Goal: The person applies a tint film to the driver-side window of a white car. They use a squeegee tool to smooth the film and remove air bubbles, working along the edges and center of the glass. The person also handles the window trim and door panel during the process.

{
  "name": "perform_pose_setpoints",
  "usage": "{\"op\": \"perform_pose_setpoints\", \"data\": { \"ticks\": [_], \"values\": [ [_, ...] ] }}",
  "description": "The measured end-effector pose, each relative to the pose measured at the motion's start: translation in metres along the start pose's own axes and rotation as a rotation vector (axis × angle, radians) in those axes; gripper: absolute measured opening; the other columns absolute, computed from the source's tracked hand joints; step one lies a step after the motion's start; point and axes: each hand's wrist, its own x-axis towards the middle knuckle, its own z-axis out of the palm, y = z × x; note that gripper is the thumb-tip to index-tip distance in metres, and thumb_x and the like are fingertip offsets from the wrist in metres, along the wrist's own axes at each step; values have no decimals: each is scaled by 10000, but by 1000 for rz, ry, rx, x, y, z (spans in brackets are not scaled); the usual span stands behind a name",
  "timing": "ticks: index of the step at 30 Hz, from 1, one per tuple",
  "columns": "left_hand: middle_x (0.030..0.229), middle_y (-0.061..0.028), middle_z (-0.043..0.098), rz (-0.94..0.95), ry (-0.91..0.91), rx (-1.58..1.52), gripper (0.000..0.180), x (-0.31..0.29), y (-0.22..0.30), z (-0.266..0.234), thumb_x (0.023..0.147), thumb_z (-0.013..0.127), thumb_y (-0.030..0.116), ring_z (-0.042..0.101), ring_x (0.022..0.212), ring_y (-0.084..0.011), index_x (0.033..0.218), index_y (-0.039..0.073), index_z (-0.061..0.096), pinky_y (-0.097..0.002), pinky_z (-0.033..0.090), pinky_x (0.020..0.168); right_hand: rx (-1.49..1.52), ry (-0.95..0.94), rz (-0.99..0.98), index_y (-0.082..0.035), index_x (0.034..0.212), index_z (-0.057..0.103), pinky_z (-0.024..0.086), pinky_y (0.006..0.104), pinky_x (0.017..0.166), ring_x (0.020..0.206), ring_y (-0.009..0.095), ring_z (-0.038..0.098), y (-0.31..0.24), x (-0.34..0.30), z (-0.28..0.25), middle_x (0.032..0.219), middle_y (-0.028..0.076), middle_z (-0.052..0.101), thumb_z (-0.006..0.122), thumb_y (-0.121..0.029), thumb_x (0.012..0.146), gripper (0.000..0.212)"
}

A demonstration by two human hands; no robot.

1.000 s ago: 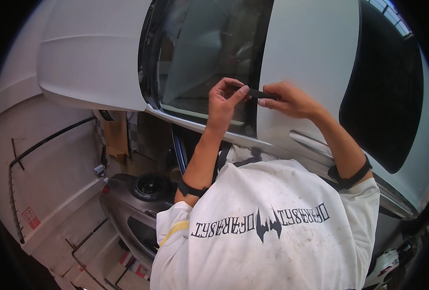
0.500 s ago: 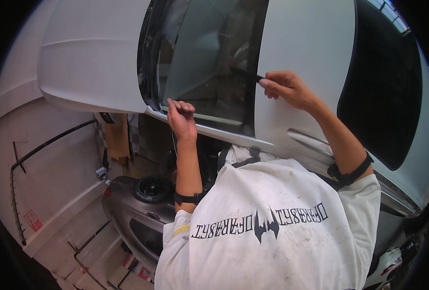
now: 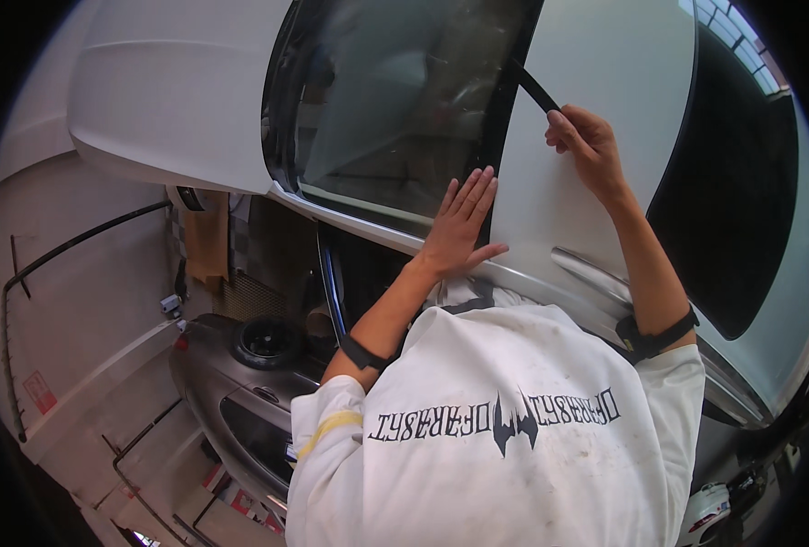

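Note:
My left hand lies spread, palm down, near the lower corner of the windshield, its fingertips at the black border where glass meets the white car's roof. Above the roof, to the right, my right hand is closed around one end of a narrow, flat black strip. The strip slants up and left, its far end over the dark edge of the glass. Whether that end touches the glass I cannot tell, nor what kind of tool or trim it is.
The white hood spreads to the left, and a dark rear glass panel lies right of the roof. Below left stands a grey-brown car with a wheel on it. A black pipe runs along the wall.
My left hand has moved right along the windshield from its left lower part and flattened out. My right hand, with the black strip, has shifted right and slightly up over the roof.

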Motion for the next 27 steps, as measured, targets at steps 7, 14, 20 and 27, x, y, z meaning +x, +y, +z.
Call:
{"op": "perform_pose_setpoints", "data": {
  "ticks": [7, 14, 20, 27],
  "values": [
    [1558, -276, 284, -761, 245, 96, 778, 26, -139, 0, 992, 433, 559, 265, 1444, -429, 1471, -50, 362, -500, 230, 1176, -23, -44, 6, -22, 788, 641, 431, 225, 610, 658, 59, 530, -6, 5, 3, 681, 2, 605, 598, -297, 1006, 353],
    [1353, -164, 560, -428, 287, -1162, 490, 59, -11, -17, 964, 639, 264, 511, 1273, -265, 1344, -18, 516, -413, 373, 1112, -266, -154, -1, 3, 825, 639, 455, 295, 615, 667, 122, 552, -6, -5, 7, 706, 61, 591, 639, -173, 959, 220],
    [913, -69, 663, -479, 491, -1323, 92, 64, 18, -33, 929, 671, 56, 647, 860, -144, 981, 7, 613, -294, 546, 839, -522, -285, -286, -59, 772, 605, 482, 438, 694, 754, 355, 597, -21, -10, 8, 747, 111, 594, 642, -326, 941, 318],
    [1088, -67, 643, -487, 414, -1489, 129, 80, 42, -35, 957, 651, 93, 638, 983, -156, 1055, 38, 590, -308, 538, 910, -465, -299, -210, -61, 796, 604, 446, 441, 621, 695, 339, 592, -23, -13, 2, 717, 99, 587, 626, -369, 947, 344]
  ]
}}
